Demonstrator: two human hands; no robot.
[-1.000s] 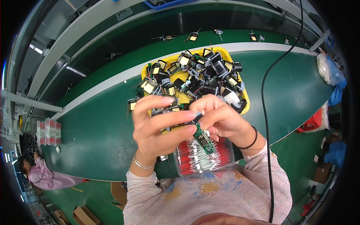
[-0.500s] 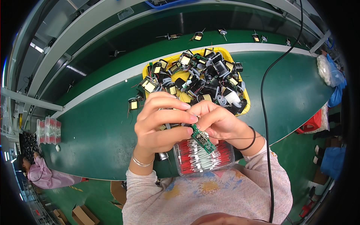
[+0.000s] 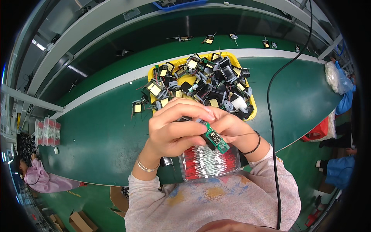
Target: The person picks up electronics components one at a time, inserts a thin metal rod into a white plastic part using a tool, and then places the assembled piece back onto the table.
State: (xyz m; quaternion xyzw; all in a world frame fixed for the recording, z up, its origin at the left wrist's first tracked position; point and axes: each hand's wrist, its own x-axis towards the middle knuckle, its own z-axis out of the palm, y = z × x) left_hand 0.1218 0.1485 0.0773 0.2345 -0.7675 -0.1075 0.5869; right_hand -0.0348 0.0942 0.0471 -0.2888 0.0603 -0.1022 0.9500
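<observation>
A small green circuit board (image 3: 217,140) with a black part behind it juts out between my hands. My left hand (image 3: 172,129) is closed on it, thumb and fingers near the upper end. Right against it, my right hand (image 3: 234,125) is pinched closed; its fingertips are largely hidden, so what they grip cannot be made out. A thin wire (image 3: 243,135) runs from the board across my right wrist. Below the board, a clear plastic box (image 3: 210,178) holds many red and white slim pieces. Beyond my hands stands a yellow tray (image 3: 253,106) heaped with black assemblies bearing pale yellow pads.
A black cable (image 3: 269,104) hangs down on the right of my arms. Stacked clear boxes (image 3: 49,132) stand at the table's left end, near a person in pink (image 3: 46,178). More assemblies (image 3: 209,39) lie along the back strip. Loose parts (image 3: 137,108) sit left of the tray.
Both hands, with the circuit board, have shifted slightly right. The board has turned a little, and more of the black part behind it shows.
</observation>
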